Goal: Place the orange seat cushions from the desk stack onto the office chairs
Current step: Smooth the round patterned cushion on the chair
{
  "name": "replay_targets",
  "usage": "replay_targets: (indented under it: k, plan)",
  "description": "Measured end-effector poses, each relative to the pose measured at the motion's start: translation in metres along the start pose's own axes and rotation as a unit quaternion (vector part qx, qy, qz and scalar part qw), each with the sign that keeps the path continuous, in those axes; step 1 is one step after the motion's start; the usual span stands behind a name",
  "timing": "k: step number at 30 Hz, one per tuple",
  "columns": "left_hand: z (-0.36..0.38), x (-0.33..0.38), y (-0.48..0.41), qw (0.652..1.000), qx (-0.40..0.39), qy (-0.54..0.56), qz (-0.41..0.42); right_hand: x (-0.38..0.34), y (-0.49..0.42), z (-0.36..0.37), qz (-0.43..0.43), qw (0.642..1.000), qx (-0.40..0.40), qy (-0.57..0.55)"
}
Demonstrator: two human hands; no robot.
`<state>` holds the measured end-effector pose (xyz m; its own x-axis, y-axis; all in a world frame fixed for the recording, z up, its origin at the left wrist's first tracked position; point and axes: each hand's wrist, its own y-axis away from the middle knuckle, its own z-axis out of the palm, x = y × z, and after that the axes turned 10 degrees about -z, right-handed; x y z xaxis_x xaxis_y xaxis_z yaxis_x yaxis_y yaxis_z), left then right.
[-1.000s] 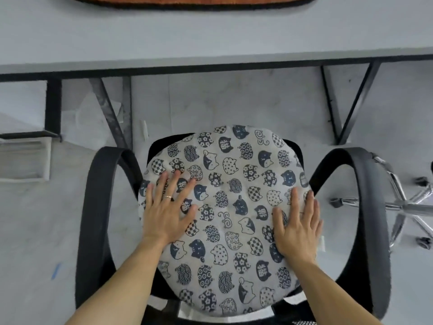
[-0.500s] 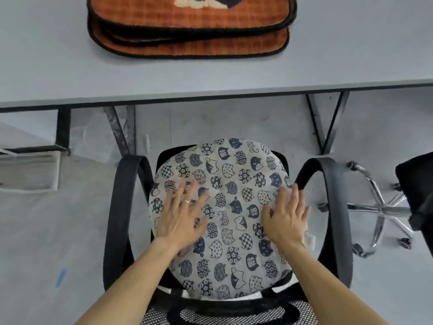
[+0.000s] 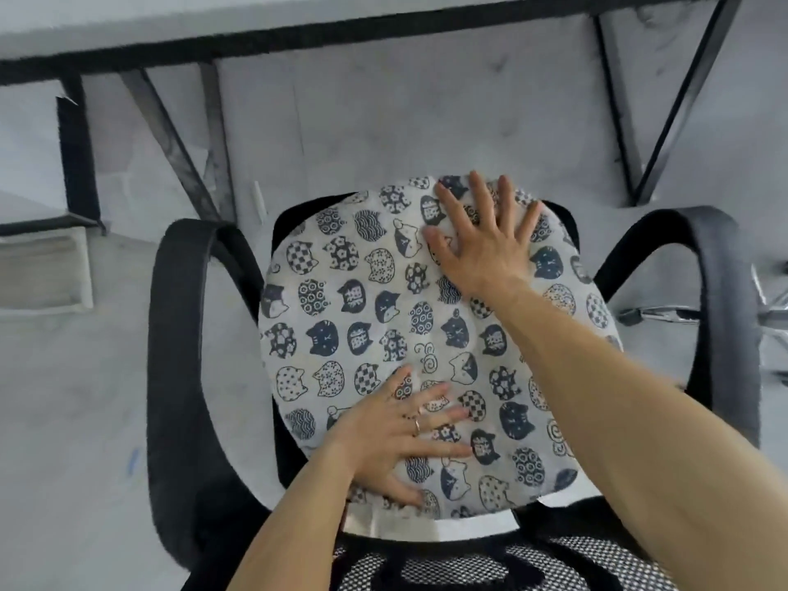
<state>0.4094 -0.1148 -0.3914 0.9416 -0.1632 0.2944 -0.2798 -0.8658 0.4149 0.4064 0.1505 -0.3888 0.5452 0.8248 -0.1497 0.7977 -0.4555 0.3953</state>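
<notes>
A round white cushion (image 3: 366, 317) printed with dark cat faces lies on the seat of a black office chair (image 3: 179, 334) below me. My left hand (image 3: 401, 437) rests flat on the cushion's near left part, fingers spread, a ring on one finger. My right hand (image 3: 482, 241) lies flat on the cushion's far edge, fingers spread. Neither hand grips anything. The orange cushions on the desk are out of view.
The grey desk edge (image 3: 170, 23) with its black frame and slanted legs (image 3: 665, 121) crosses the top. The chair's armrests curve up on both sides. A chrome base of another chair (image 3: 767, 305) shows at the right. A white box (image 3: 42, 275) sits on the floor at left.
My view dropped closer to the chair and the orange stack left the frame. My right hand slid to the cushion's far edge, my left hand to its near part.
</notes>
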Motion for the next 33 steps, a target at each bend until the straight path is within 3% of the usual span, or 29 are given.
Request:
replay_targets:
  k: [9,10,12,15,17,21,28,30,31,33]
  plan:
    - [-0.01,0.0,-0.003,0.999,-0.031,-0.004,-0.01,-0.01,0.008,-0.002,0.016,0.999,0.048,-0.012]
    - [-0.02,-0.001,0.002,0.999,-0.026,0.003,-0.027,-0.015,0.022,-0.004,0.017,0.997,0.069,-0.028]
    - [-0.036,-0.01,0.012,0.989,0.015,0.04,-0.142,-0.024,0.057,-0.006,0.02,0.994,0.094,-0.054]
    - [-0.051,-0.043,0.025,0.932,0.086,0.047,-0.349,-0.027,0.13,0.007,0.054,0.994,0.06,-0.069]
    - [-0.055,-0.069,0.029,0.911,0.071,0.033,-0.404,-0.022,0.177,0.02,0.075,0.996,0.016,-0.047]
    - [-0.049,-0.089,0.025,0.905,0.06,0.028,-0.421,0.001,0.201,0.037,0.091,0.99,-0.11,-0.02]
    - [-0.053,-0.079,0.022,0.897,0.03,0.049,-0.438,0.0,0.195,0.032,0.09,0.983,-0.158,-0.012]
    - [-0.058,-0.056,0.028,0.868,0.077,0.097,-0.481,-0.001,0.196,0.022,0.1,0.987,-0.112,-0.048]
    - [-0.063,-0.041,0.03,0.837,0.102,0.136,-0.521,-0.001,0.196,0.015,0.121,0.988,-0.077,-0.066]
    - [-0.071,-0.012,0.032,0.734,0.127,0.251,-0.617,0.001,0.196,0.006,0.2,0.975,-0.032,-0.094]
